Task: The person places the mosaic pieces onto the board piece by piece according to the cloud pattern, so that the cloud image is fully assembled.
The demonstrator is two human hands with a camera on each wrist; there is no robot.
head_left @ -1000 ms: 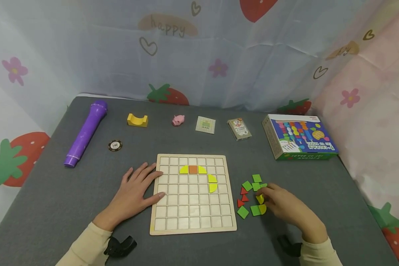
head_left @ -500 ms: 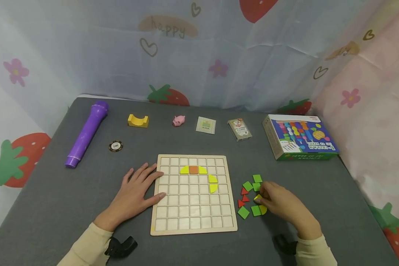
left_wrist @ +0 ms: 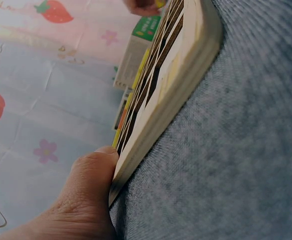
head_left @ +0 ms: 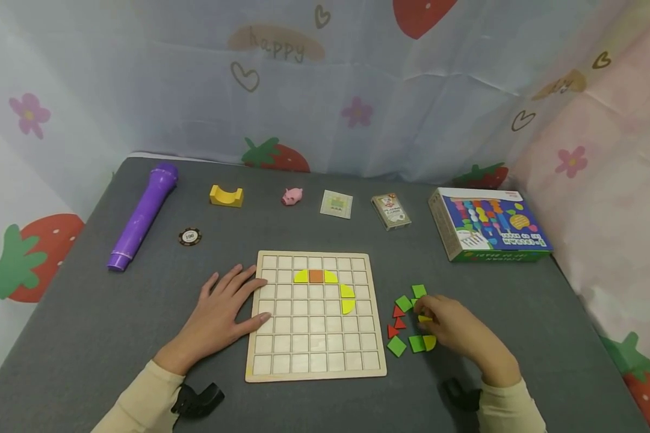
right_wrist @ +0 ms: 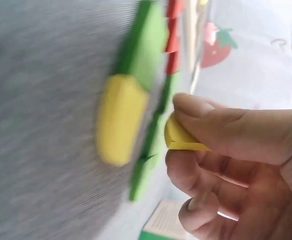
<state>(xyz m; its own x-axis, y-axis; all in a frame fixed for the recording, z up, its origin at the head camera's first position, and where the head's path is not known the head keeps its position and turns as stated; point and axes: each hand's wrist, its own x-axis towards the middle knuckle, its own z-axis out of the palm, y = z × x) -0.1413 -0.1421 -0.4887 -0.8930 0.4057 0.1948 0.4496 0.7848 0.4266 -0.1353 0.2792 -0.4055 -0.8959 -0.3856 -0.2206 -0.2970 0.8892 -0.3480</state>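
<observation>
"What are we holding?"
"A yellow piece (right_wrist: 178,136), pinched in our right hand (head_left: 457,328); our left hand (head_left: 219,316), spread, touches the board (head_left: 316,343) between them."
"Farther out?"
"Green pieces (head_left: 396,346) near our right, purple microphone (head_left: 143,218) beyond our left."

The left hand (head_left: 220,314) touches the wooden grid board (head_left: 300,325); the right hand (head_left: 455,325) pinches a yellow tile (head_left: 424,319) near green squares (head_left: 396,346) and red triangles (head_left: 399,323).
</observation>
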